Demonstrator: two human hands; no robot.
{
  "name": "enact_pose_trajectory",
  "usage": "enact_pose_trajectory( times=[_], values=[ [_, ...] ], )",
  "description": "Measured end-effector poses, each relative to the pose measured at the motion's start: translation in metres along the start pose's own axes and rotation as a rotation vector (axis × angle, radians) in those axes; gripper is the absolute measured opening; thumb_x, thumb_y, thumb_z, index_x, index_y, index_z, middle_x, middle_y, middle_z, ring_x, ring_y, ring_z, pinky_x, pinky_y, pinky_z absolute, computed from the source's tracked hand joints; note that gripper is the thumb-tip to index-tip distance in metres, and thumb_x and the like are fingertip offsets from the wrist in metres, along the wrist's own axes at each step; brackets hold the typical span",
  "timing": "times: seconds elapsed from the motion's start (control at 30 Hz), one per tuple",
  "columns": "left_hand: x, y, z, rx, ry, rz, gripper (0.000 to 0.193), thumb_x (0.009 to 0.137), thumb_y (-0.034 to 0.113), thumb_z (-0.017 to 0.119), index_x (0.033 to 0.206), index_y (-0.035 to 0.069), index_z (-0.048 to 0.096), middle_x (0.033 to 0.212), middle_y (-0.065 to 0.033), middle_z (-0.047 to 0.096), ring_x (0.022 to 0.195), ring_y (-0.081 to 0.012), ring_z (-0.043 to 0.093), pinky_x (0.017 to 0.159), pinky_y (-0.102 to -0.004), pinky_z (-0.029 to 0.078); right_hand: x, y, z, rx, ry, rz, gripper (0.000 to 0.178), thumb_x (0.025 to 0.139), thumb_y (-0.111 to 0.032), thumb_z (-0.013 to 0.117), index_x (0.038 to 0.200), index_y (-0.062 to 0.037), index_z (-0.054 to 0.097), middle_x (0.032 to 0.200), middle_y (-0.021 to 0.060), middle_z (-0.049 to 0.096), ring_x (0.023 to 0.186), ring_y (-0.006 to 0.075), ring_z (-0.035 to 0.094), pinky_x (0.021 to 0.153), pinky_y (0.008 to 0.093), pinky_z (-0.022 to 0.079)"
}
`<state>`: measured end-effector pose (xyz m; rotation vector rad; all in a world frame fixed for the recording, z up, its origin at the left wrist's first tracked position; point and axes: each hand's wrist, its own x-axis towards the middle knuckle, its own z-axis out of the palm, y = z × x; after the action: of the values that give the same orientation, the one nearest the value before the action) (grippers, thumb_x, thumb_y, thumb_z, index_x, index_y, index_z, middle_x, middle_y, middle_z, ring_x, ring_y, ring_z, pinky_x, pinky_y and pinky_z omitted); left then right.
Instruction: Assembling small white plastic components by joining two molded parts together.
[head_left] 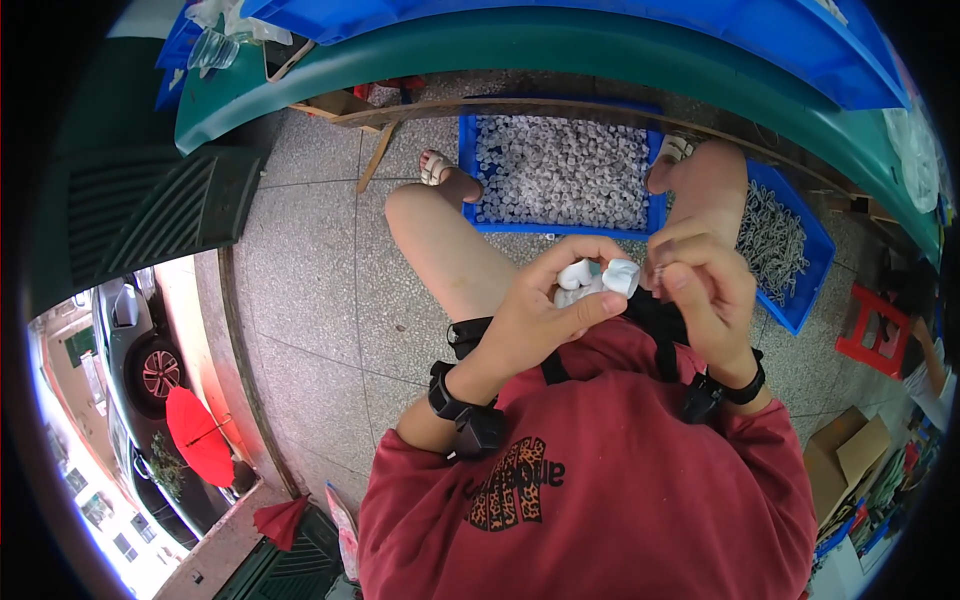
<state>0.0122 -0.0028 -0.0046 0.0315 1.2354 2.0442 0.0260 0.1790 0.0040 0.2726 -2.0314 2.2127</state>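
My left hand (545, 305) is held up over my lap, its thumb and fingers curled round a few small white plastic pieces (621, 276). One of these pieces is cup-shaped and pokes out past the fingertips; a clearer, see-through part shows lower in the grip. Close beside it on the right is my right hand (712, 295), its thumb and forefinger pressed together. Whatever lies in that pinch is too small and blurred to name. On the floor beyond my hands sits a blue tray (467, 150) full of small whitish plastic pieces.
A second blue tray (808, 292) with grey looped cords stands by my right leg. Over the floor trays runs a green table edge (600, 60) bearing blue bins (780, 45). A red stool (868, 335) and a cardboard box (848, 455) are at the right.
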Motion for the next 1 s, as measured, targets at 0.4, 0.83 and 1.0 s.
enact_pose_trajectory(
  times=[0.4, 0.83, 1.0],
  values=[
    [0.0003, -0.0001, 0.0044, 0.301, 0.130, 0.187, 0.033, 0.073, 0.011, 0.070, 0.101, 0.005, 0.054, 0.090, -0.0011, 0.051, 0.084, -0.0096, 0.047, 0.074, -0.0229, 0.038, -0.0018, 0.0048, 0.0036, -0.158, -0.106, 0.010, 0.005, 0.081, -0.002, 0.055, 0.083, 0.0022, 0.056, 0.079, 0.0098, 0.057, 0.066, 0.0144, 0.053, 0.058, 0.0235, 0.041],
    [0.0051, -0.0003, -0.0024, 0.587, 0.132, 0.443, 0.032, 0.070, 0.010, 0.071, 0.097, 0.005, 0.056, 0.088, -0.0036, 0.052, 0.081, -0.0141, 0.049, 0.072, -0.0249, 0.039, 0.0029, 0.0033, 0.0052, -0.326, -0.145, -0.103, 0.004, 0.079, 0.000, 0.057, 0.082, 0.0027, 0.056, 0.076, 0.0105, 0.057, 0.065, 0.0163, 0.054, 0.057, 0.0248, 0.042],
    [0.0036, 0.0025, -0.0028, 0.662, 0.140, 0.460, 0.033, 0.069, 0.009, 0.072, 0.097, 0.004, 0.057, 0.087, -0.0045, 0.053, 0.079, -0.0152, 0.050, 0.070, -0.0253, 0.040, 0.0062, 0.0033, 0.0001, -0.361, -0.220, -0.110, 0.004, 0.079, -0.001, 0.056, 0.081, 0.0029, 0.056, 0.075, 0.0111, 0.056, 0.065, 0.0181, 0.055, 0.056, 0.0257, 0.042]
  ],
)
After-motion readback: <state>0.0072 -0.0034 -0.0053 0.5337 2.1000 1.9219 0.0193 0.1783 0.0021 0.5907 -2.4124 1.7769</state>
